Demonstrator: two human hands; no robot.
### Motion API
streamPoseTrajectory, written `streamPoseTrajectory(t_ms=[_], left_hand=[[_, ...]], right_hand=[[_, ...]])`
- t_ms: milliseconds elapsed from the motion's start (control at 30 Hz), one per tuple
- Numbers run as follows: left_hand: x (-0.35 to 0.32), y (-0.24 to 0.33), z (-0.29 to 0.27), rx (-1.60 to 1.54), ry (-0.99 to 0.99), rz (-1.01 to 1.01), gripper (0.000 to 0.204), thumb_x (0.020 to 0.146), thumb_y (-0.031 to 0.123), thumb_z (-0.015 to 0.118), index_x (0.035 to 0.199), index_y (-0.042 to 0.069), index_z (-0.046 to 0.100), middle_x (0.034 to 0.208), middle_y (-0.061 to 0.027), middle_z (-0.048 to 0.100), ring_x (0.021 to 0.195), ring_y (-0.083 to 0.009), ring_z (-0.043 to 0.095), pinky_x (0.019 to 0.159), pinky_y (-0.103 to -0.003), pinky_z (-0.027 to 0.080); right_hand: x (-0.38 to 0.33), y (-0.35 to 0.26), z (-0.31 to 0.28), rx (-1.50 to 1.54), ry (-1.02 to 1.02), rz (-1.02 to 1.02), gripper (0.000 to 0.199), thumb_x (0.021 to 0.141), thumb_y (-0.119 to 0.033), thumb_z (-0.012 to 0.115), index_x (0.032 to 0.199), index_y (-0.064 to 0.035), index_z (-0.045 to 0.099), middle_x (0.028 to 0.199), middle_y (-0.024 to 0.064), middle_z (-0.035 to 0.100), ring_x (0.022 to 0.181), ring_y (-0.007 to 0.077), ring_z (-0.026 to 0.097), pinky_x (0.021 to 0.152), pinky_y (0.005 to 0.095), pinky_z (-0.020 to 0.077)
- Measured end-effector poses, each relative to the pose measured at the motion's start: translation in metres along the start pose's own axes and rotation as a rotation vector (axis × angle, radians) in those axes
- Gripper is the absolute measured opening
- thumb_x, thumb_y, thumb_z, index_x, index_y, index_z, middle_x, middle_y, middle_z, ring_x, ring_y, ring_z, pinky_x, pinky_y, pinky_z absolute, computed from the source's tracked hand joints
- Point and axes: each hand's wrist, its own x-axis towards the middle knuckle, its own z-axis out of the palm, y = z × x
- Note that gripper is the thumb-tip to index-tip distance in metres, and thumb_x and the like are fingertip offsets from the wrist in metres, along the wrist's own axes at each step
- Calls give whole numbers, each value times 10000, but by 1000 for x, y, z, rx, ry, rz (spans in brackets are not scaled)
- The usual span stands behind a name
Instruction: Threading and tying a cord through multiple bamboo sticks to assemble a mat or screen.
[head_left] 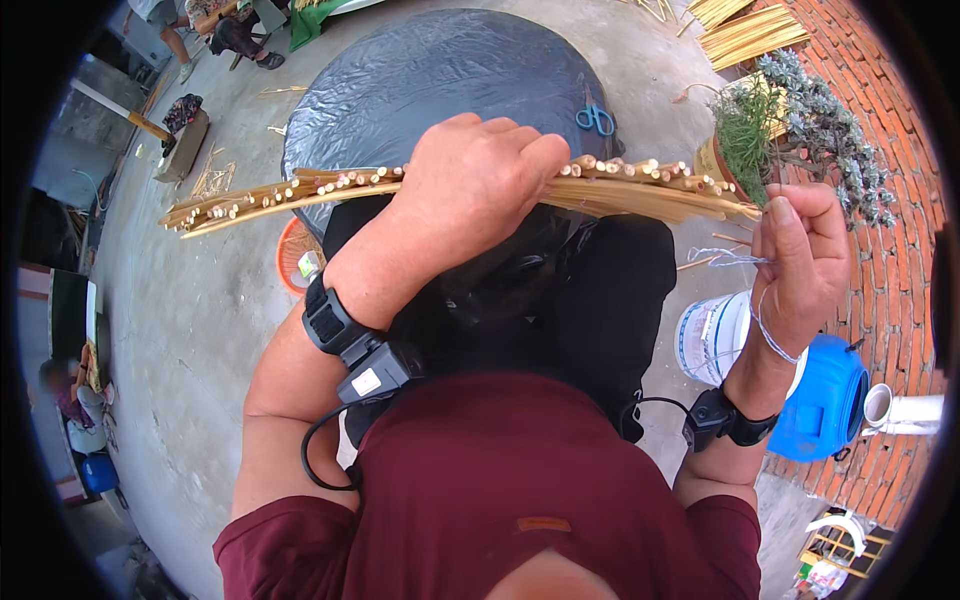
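Note:
A long row of yellow straw stalks [640,190], their cut ends toward me, lies edge-on across my lap and the near side of a round table. Around its middle my left hand [470,185] is closed, knuckles up. At the right end of the row, my right hand [805,250] pinches with thumb and finger beside the last stalks. A thin pale string [725,257] hangs in a loop from that hand and also runs down over its wrist. Exactly what sits between the right fingertips is partly hidden.
Dark plastic covers the round table [430,80]; blue-handled scissors [594,120] lie on its right. To the right stand a potted plant [745,140], a white bucket [710,335] and a blue barrel [815,400]. An orange basket [295,250] sits left. Other people are farther off.

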Motion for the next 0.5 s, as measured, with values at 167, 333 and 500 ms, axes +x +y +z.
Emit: streamPoseTrajectory(t_ms=[167, 333, 500], left_hand=[[-69, 24, 13, 47, -58, 61, 170, 650, 97, 622, 804, 95, 548, 769, -22, 552, 674, -159, 549, 606, -297, 425], [-113, 26, 25, -22, 7, 68, 235, 619, 89, 640, 840, 92, 561, 875, -74, 523, 662, -176, 529, 640, -302, 438], [-119, 20, 30, -37, 38, 66, 247, 605, 87, 640, 835, 76, 550, 869, -86, 521, 696, -191, 570, 636, -310, 445]], right_hand=[[26, -17, -15, -275, -177, 71, 134, 859, -35, 583, 984, 8, 604, 853, 17, 634, 585, 3, 410, 533, 147, 299], [52, 21, 27, -385, -914, 14, 104, 786, 6, 579, 871, 32, 632, 726, 37, 606, 572, 102, 515, 534, 218, 373], [40, 59, 63, -389, -1306, 48, 180, 740, -9, 573, 894, -15, 667, 642, 135, 596, 556, 259, 573, 529, 320, 439]])
